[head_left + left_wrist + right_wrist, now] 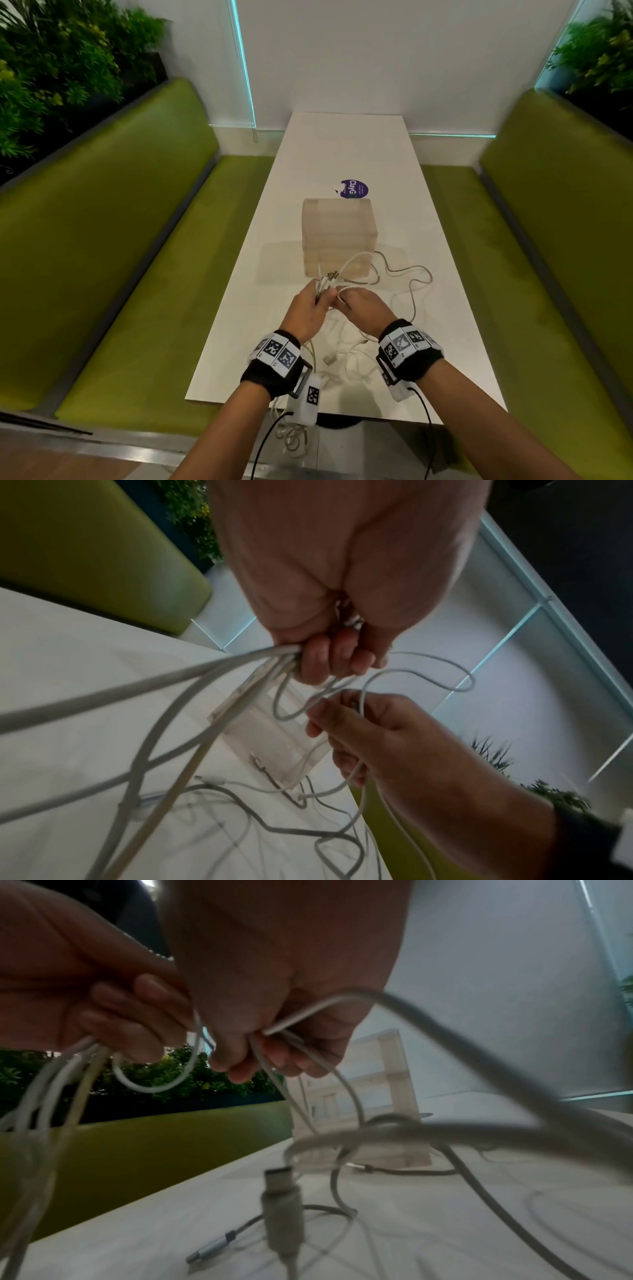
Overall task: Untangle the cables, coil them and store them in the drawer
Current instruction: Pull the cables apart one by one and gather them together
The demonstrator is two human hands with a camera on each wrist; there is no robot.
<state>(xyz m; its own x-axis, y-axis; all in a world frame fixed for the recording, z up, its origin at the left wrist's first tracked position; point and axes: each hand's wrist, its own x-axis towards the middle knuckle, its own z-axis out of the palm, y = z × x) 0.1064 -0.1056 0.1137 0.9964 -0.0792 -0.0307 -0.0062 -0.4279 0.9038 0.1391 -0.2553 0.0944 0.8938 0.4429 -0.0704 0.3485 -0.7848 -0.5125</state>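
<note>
Several white and grey cables (404, 277) lie tangled on the white table (349, 154) in front of a translucent drawer box (337, 236). My left hand (310, 308) grips a bunch of cable ends, its fingers (329, 661) curled round them, with connectors sticking up above the fist. My right hand (363, 305) sits just beside it and pinches a thin white cable (298, 1018) that loops between both hands. In the right wrist view a USB plug (282, 1199) dangles over the table. More cable hangs off the table's near edge (291, 435).
Green benches (144, 274) run along both sides of the table, with plants behind them. A purple round sticker (354, 189) lies behind the drawer box. A white wall closes the far end.
</note>
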